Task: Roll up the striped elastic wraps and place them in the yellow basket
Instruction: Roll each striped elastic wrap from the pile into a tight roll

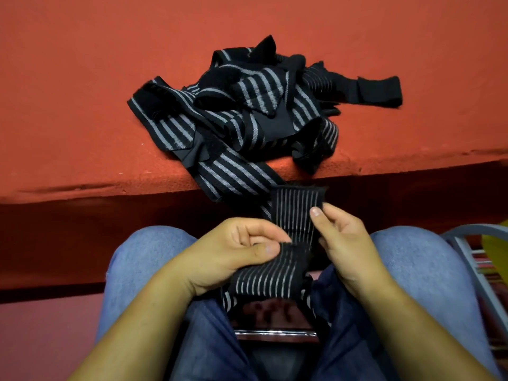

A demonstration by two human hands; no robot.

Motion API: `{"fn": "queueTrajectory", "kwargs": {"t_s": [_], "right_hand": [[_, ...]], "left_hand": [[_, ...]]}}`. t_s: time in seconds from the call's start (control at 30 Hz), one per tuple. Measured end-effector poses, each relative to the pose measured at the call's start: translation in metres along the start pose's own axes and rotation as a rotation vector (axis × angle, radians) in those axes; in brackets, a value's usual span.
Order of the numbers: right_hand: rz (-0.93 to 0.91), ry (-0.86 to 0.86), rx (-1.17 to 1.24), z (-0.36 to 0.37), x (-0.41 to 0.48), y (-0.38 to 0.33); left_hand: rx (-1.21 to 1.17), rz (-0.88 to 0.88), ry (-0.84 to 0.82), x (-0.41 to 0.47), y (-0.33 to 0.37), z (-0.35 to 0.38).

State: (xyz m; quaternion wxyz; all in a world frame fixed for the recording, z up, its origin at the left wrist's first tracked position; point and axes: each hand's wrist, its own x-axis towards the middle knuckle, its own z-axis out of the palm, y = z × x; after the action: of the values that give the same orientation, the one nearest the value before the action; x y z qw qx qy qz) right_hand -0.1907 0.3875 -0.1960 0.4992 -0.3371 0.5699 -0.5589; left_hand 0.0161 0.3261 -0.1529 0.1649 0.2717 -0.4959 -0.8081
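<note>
— Two hands to log. Start at the left.
— The left hand (237, 251) is below the front edge of the table (82, 111), over the lap. Thumb pressed flat on a striped wrap (295, 232), fingers curled in behind it: a firm pinch.
— Where does that wrap lie?
— It hangs off the table's front edge and runs down between both hands. The held stretch is thin-striped; its lower end sags between the knees, which are in blue jeans (148, 259).
— And on the table itself?
— One loose pile of wraps (247, 105), black with grey stripes, tangled, close to the front edge near its middle. The held wrap trails from the pile's near side. A plain black end (380, 90) lies flat on the table farther right.
— The right hand?
— The right hand (343, 243) is also below the front edge. Thumb on the wrap's right border, fingers behind it: clamped on the same wrap.
— Anything further right?
— Below the table's edge, a grey frame (478, 229) and a yellow object (497, 248), cut off at the border of view. Cannot tell whether it is the basket.
</note>
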Motion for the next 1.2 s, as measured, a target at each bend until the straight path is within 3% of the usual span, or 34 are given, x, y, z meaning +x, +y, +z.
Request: {"fn": "queueTrajectory", "kwargs": {"t_s": [0.07,0.27,0.4,0.6,0.97,1.2], "right_hand": [[-0.002,0.030,-0.017,-0.001,0.001,0.000],[0.065,-0.142,0.040,0.004,-0.005,0.000],[0.125,-0.235,0.072,0.005,-0.007,-0.003],[0.181,-0.275,-0.035,0.005,-0.008,0.000],[0.179,-0.351,-0.017,0.008,-0.009,0.001],[0.174,-0.345,-0.045,0.008,-0.008,0.004]], "left_hand": [[-0.026,-0.023,-0.083,-0.002,0.000,0.000],[0.057,0.128,0.294,0.010,-0.003,0.000],[0.155,0.201,0.424,0.014,-0.007,-0.003],[0.227,0.262,0.473,0.016,-0.010,-0.005],[0.502,0.343,0.575,0.016,-0.010,-0.006],[0.528,0.330,0.579,0.016,-0.009,-0.003]]}}
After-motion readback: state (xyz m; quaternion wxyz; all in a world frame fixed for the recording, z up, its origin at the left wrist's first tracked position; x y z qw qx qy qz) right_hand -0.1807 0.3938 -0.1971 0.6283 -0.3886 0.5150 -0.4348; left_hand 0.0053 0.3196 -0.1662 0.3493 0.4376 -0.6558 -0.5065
